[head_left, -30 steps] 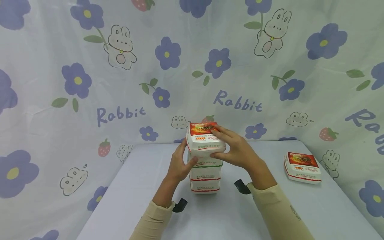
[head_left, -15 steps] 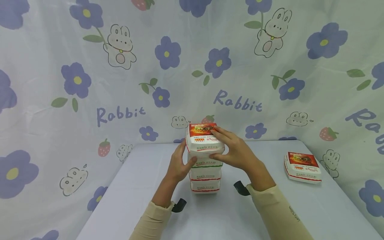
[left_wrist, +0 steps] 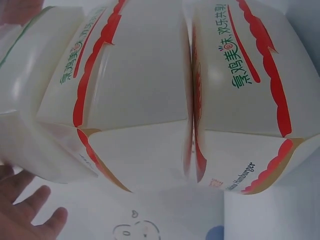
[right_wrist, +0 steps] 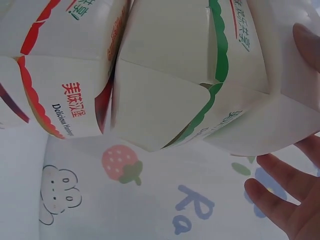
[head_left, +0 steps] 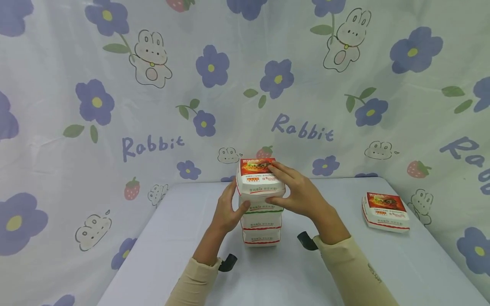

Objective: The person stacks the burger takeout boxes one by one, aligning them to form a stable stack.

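Observation:
A paper burger box (head_left: 260, 189) with a red burger picture on its lid sits at the top of an upright stack in the head view. My left hand (head_left: 226, 211) holds its left side, with the thumb at the front near the seam below. On the right, my right hand (head_left: 304, 194) grips the same box, fingers over the lid edge and thumb on the front. Directly underneath is a green-trimmed burger box (right_wrist: 170, 85). Red-trimmed burger boxes (left_wrist: 140, 80) form the lower part of the stack. The far side of the stack is hidden in the head view.
Another burger box (head_left: 386, 212) lies on the right part of the white table (head_left: 183, 199). A patterned curtain (head_left: 245, 106) with rabbits and flowers hangs behind the table. Dark wrist-mounted pieces (head_left: 228, 262) stick out beside both sleeves.
The top burger box has shifted slightly down and to the left, with both hands still holding it. The boxes below and the one on the right stay in place.

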`<state>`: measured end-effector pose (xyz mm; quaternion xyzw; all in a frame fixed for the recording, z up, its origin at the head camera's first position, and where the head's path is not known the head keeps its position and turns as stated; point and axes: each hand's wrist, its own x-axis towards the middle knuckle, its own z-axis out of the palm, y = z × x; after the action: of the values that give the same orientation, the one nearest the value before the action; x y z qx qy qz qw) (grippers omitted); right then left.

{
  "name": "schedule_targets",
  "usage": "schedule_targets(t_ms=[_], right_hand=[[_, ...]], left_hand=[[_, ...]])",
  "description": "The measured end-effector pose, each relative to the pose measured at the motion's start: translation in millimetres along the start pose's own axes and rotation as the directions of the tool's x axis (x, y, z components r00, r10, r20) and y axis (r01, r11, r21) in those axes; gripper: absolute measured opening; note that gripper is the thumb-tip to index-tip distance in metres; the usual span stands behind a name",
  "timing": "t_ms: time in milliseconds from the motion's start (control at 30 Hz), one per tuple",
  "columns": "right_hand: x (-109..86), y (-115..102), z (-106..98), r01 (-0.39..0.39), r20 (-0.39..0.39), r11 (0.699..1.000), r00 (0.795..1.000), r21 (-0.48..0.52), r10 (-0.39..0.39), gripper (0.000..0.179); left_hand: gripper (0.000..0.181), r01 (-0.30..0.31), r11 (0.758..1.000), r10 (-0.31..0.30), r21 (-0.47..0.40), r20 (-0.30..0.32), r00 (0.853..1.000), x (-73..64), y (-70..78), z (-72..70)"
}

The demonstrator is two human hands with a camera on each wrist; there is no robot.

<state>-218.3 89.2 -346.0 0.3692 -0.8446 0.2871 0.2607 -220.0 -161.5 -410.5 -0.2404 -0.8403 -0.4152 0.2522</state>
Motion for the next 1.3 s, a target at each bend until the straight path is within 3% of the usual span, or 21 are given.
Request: schedule_targets(t_ms=[1300], right_hand=[[-1.6, 8.3, 0.5, 0.025, 0.004, 0.999, 1.000, 0.021, -0.025, 0.101]], left_hand=[[0.085, -0.004, 1.000, 0.004, 0.003, -0.003, 1.000, -0.8, -8.0, 3.8]])
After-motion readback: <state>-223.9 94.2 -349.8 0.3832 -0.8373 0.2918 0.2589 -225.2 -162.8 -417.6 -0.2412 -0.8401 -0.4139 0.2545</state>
